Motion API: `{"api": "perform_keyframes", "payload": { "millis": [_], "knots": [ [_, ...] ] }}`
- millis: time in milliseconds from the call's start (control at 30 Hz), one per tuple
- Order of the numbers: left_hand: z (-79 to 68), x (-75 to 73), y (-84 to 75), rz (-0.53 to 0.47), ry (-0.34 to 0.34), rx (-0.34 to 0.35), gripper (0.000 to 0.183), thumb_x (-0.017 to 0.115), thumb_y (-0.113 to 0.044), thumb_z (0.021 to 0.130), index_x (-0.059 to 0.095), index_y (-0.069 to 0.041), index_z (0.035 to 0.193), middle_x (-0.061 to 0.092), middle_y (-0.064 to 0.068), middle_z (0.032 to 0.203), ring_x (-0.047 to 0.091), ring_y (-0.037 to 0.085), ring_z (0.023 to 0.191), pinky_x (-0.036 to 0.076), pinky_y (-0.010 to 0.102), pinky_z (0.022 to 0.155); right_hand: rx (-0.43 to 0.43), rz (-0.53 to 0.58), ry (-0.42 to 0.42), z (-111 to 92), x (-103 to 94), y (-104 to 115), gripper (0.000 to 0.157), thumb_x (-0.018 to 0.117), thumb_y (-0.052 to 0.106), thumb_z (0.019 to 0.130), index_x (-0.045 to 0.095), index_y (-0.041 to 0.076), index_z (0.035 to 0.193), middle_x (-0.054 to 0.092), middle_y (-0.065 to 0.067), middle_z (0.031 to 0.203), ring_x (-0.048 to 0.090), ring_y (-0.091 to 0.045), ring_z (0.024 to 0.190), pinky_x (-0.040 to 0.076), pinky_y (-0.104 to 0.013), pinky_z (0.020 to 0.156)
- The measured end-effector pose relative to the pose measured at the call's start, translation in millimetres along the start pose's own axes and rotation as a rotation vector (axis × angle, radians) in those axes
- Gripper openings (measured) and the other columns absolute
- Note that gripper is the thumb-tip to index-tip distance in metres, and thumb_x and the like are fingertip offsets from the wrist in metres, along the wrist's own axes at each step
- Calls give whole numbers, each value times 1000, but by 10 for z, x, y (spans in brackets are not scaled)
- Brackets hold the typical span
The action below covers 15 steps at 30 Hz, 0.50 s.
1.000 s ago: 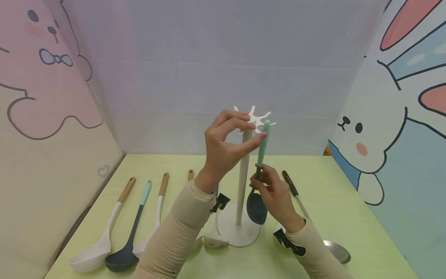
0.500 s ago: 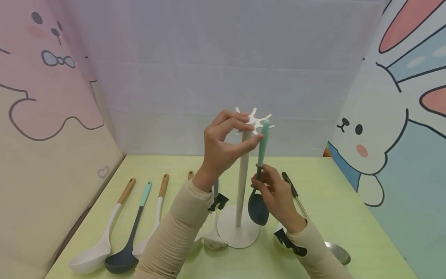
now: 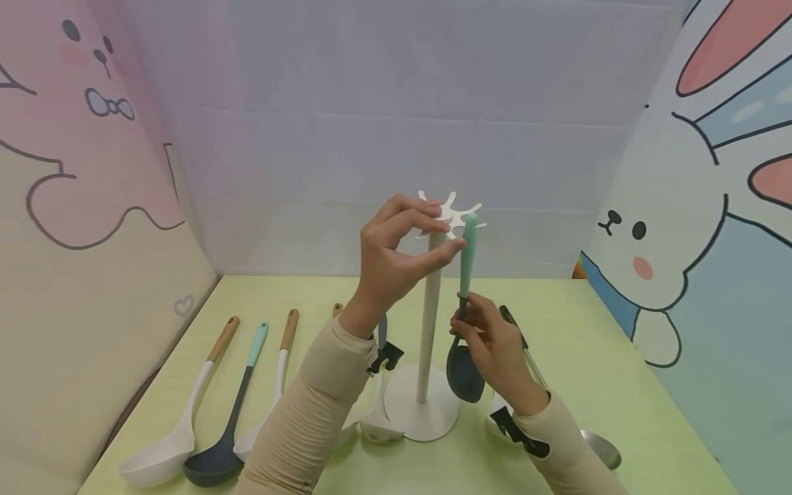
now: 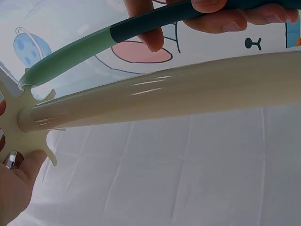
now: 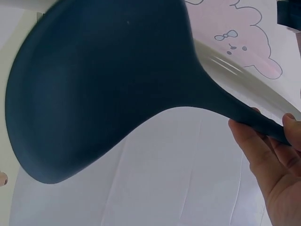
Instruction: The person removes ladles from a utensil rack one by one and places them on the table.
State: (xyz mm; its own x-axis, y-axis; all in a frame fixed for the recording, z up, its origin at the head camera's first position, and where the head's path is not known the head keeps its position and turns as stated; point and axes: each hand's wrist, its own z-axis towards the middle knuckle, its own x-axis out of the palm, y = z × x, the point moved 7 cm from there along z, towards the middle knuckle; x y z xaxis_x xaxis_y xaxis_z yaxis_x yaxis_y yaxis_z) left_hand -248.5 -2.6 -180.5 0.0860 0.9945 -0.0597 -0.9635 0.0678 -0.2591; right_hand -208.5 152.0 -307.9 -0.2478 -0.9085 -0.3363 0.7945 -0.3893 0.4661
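Observation:
A white utensil rack [image 3: 428, 323] with a round base and a star of hook arms on top stands upright mid-table. My left hand [image 3: 396, 251] holds its top, fingers and thumb around the hook disc [image 4: 10, 115]. In my right hand [image 3: 493, 344], thumb and fingers pinch the dark shaft of a spoon with a mint-green handle [image 3: 468, 265]. The spoon hangs bowl-down beside the pole, and its dark blue bowl [image 5: 94, 89] fills much of the right wrist view. At the handle's upper end [image 4: 28, 80], the tip is right at a hook arm.
Left of the rack lie a white ladle [image 3: 162, 457], a dark ladle with mint handle [image 3: 216, 460] and other wood-handled utensils, partly behind my left sleeve. A small white ladle [image 3: 380, 426] lies by the base. On the right, a steel spoon [image 3: 600, 450] is partly covered by my right forearm.
The spoon's bowl and my right hand have shifted slightly right and down, away from the pole. The handle's tip has stayed at the hooks, and my left hand has kept its hold.

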Motion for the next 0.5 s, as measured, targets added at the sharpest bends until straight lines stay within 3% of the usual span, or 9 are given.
{"api": "perform_keyframes", "payload": {
  "millis": [200, 500],
  "knots": [
    [7, 8, -20, -8, -2, -7, 22, 87, 7, 65, 72, 6, 82, 64, 19, 90, 65, 35, 97, 57, 38, 88, -10, -23, 0, -1, -38, 33, 53, 70, -24, 76, 54, -7, 123, 67, -15, 89, 71, -32, 70, 59, -22, 66],
    [6, 29, -49, -18, 1, -12, 21, 86, 7, 65, 72, 6, 80, 63, 20, 90, 65, 36, 98, 57, 39, 89, 8, -47, 1, -30, -119, 48, 54, 71, -26, 74, 57, -5, 122, 68, -15, 89, 72, -27, 73, 59, -21, 67]
  ]
}}
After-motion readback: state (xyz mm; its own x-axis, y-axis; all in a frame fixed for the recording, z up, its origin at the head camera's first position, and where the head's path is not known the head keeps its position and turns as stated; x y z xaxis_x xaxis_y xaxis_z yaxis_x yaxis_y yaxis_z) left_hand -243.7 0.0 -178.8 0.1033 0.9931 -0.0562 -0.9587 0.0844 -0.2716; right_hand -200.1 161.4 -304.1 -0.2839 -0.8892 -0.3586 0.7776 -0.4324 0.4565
